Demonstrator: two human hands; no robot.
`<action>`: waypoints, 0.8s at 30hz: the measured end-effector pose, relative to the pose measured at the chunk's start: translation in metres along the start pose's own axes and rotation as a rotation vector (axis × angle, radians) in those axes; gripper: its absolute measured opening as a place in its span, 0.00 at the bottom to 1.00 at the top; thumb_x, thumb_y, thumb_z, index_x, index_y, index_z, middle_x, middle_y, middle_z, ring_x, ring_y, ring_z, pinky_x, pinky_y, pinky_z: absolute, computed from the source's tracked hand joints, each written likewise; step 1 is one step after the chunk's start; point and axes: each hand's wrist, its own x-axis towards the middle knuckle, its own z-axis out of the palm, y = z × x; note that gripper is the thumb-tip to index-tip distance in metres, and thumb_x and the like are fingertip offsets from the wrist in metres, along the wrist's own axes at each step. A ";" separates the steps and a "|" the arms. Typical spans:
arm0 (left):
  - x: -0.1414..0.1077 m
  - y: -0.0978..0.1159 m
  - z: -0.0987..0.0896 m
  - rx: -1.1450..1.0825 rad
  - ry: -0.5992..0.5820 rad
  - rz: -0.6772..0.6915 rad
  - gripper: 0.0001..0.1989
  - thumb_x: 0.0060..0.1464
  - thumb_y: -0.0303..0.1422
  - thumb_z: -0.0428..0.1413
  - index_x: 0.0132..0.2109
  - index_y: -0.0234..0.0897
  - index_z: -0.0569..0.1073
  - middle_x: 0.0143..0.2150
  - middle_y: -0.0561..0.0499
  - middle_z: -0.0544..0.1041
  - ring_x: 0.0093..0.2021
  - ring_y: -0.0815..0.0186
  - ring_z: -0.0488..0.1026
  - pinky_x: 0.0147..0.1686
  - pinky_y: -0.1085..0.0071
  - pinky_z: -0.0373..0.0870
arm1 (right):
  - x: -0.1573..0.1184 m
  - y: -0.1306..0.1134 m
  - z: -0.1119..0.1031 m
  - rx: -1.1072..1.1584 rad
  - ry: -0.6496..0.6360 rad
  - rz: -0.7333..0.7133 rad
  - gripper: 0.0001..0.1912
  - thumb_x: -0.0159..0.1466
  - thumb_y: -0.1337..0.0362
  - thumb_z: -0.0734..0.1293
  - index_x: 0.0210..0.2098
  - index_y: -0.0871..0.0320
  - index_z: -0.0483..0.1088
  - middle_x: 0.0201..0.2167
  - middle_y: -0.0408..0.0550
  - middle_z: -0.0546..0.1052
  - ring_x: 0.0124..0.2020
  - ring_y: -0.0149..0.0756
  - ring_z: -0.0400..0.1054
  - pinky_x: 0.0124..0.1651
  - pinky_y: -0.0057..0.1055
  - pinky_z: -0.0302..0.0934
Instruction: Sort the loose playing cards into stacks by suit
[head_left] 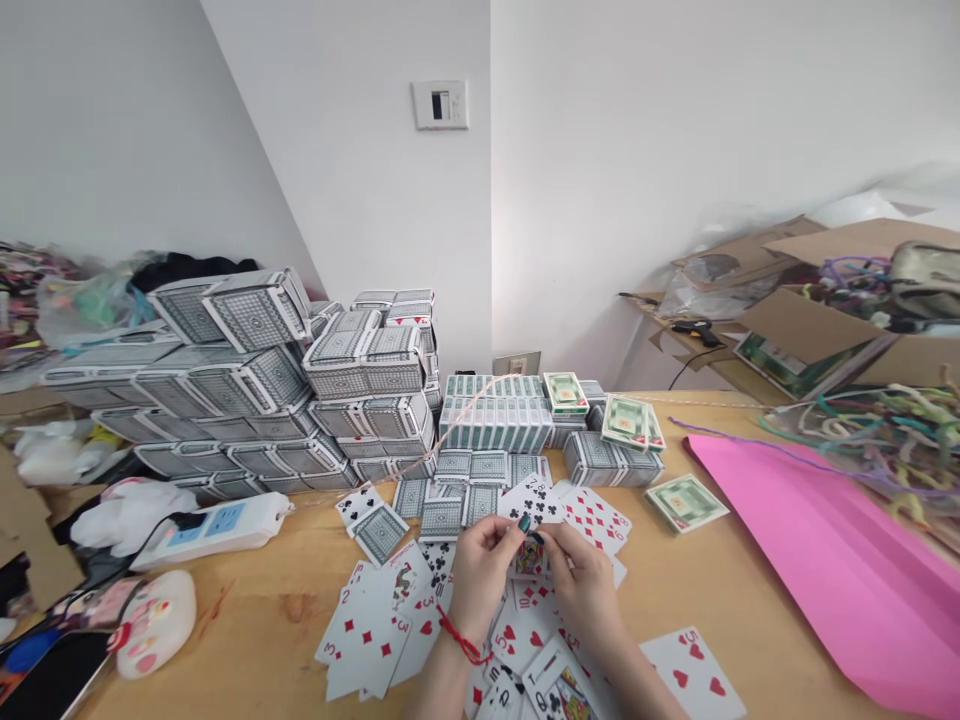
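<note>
My left hand (484, 570) and my right hand (581, 575) meet above the table, thumbs and fingers pinched close together. Between them shows a picture playing card (531, 562), its upper edge at my fingertips; my fingers hide much of it. A red string bracelet (461, 638) circles my left wrist. Loose cards lie face up around and under my hands, among them a three of diamonds (367, 632), a five of hearts (694, 675) and a queen of clubs (564, 690). Just beyond are small face-down card piles (442, 515) and a fan of black-suited cards (531, 495).
Large stacks of card bundles (255, 385) rise at the left back. A block of boxed decks (495, 415) stands behind my hands, with green card boxes (686, 502) to its right. Pink sheet (810, 570) covers the right side. A white power strip (217, 530) lies left.
</note>
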 end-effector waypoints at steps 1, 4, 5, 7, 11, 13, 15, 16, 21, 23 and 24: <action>0.000 -0.001 0.000 0.007 -0.017 -0.004 0.10 0.43 0.38 0.57 0.24 0.34 0.72 0.19 0.57 0.65 0.21 0.72 0.59 0.23 0.77 0.55 | 0.000 0.001 0.000 -0.014 0.011 -0.010 0.14 0.62 0.59 0.56 0.28 0.57 0.69 0.26 0.48 0.74 0.28 0.37 0.67 0.32 0.28 0.60; 0.001 -0.003 -0.002 0.012 -0.065 -0.014 0.11 0.44 0.38 0.56 0.26 0.33 0.72 0.19 0.56 0.66 0.22 0.72 0.60 0.23 0.76 0.56 | -0.001 0.001 0.000 -0.023 0.024 -0.011 0.15 0.61 0.58 0.56 0.28 0.57 0.69 0.25 0.48 0.75 0.27 0.36 0.67 0.31 0.28 0.60; 0.001 -0.003 -0.002 0.010 -0.068 -0.018 0.11 0.45 0.38 0.56 0.26 0.33 0.72 0.20 0.56 0.66 0.22 0.71 0.60 0.24 0.76 0.56 | -0.001 0.001 0.000 -0.016 0.022 -0.004 0.15 0.61 0.58 0.56 0.28 0.57 0.69 0.25 0.47 0.75 0.27 0.36 0.67 0.31 0.28 0.60; 0.001 -0.003 -0.003 -0.004 -0.066 -0.034 0.11 0.44 0.38 0.56 0.26 0.33 0.73 0.20 0.55 0.67 0.23 0.71 0.60 0.24 0.76 0.56 | 0.000 0.000 -0.001 -0.001 0.018 0.012 0.16 0.62 0.57 0.56 0.27 0.57 0.69 0.25 0.47 0.75 0.25 0.36 0.67 0.30 0.27 0.60; 0.002 -0.002 -0.003 -0.049 -0.068 -0.071 0.11 0.42 0.38 0.58 0.26 0.33 0.73 0.22 0.54 0.70 0.24 0.70 0.63 0.25 0.76 0.58 | 0.001 0.000 0.000 0.013 0.019 0.029 0.16 0.61 0.57 0.56 0.27 0.58 0.69 0.23 0.47 0.74 0.24 0.35 0.66 0.28 0.27 0.60; 0.003 -0.002 -0.002 -0.060 -0.069 -0.075 0.12 0.41 0.39 0.58 0.26 0.32 0.74 0.23 0.52 0.71 0.24 0.70 0.63 0.25 0.75 0.59 | 0.001 0.000 0.000 0.024 0.017 0.044 0.16 0.61 0.56 0.56 0.26 0.58 0.69 0.22 0.46 0.74 0.23 0.35 0.65 0.27 0.26 0.59; 0.003 -0.003 -0.002 -0.052 -0.061 -0.073 0.13 0.40 0.39 0.58 0.26 0.32 0.74 0.22 0.52 0.70 0.24 0.70 0.63 0.24 0.75 0.59 | 0.001 0.000 0.001 0.042 0.016 0.067 0.17 0.61 0.56 0.56 0.24 0.58 0.68 0.21 0.46 0.73 0.22 0.34 0.64 0.26 0.26 0.59; 0.003 -0.003 -0.002 -0.039 -0.056 -0.067 0.13 0.40 0.40 0.58 0.26 0.32 0.73 0.21 0.53 0.70 0.23 0.70 0.62 0.24 0.75 0.58 | 0.001 0.000 0.001 0.053 0.016 0.079 0.17 0.61 0.55 0.56 0.24 0.58 0.68 0.20 0.45 0.72 0.22 0.34 0.63 0.26 0.26 0.58; 0.000 -0.002 -0.002 0.078 -0.021 0.038 0.13 0.45 0.40 0.55 0.23 0.34 0.68 0.19 0.57 0.62 0.21 0.72 0.57 0.22 0.77 0.55 | 0.004 -0.004 0.001 0.148 -0.019 0.145 0.18 0.59 0.52 0.58 0.24 0.59 0.69 0.21 0.46 0.72 0.23 0.34 0.63 0.26 0.27 0.58; -0.002 -0.002 -0.002 0.119 0.012 0.095 0.13 0.47 0.39 0.53 0.22 0.35 0.64 0.19 0.58 0.60 0.21 0.72 0.56 0.22 0.77 0.54 | 0.006 -0.004 0.000 0.204 -0.044 0.175 0.18 0.58 0.51 0.60 0.25 0.59 0.70 0.22 0.47 0.73 0.24 0.35 0.64 0.27 0.27 0.58; -0.003 -0.003 -0.001 0.133 0.025 0.117 0.13 0.48 0.39 0.52 0.22 0.36 0.63 0.19 0.58 0.59 0.21 0.72 0.56 0.22 0.77 0.54 | 0.007 -0.004 0.000 0.234 -0.057 0.191 0.18 0.57 0.50 0.61 0.26 0.59 0.70 0.22 0.47 0.73 0.24 0.35 0.64 0.27 0.28 0.58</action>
